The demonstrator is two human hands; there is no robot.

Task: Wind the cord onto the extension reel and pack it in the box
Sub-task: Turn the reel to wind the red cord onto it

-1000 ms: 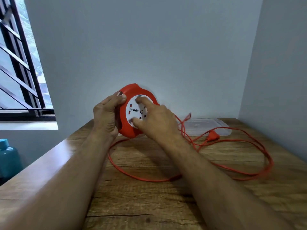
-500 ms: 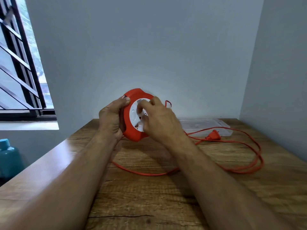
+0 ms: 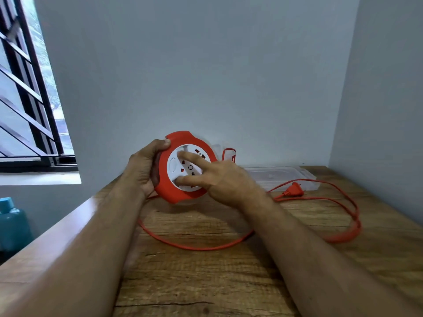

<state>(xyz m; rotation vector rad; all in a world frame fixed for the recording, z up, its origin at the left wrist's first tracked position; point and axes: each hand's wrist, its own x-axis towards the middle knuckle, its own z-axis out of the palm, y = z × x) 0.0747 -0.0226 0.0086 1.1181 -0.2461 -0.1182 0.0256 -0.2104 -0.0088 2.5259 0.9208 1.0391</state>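
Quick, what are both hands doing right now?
Left hand: grips the red reel by its rim.
Right hand: open, straight fingers pressing the reel's white face.

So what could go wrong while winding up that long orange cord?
1. The loose cord lies in overlapping loops on the table, so it might tangle or snag as it is pulled in.
2. The plug lies beside the clear box and could catch on it when dragged.
3. The left hand alone grips the reel above the table, while the right hand only touches its white face, so the reel could slip.
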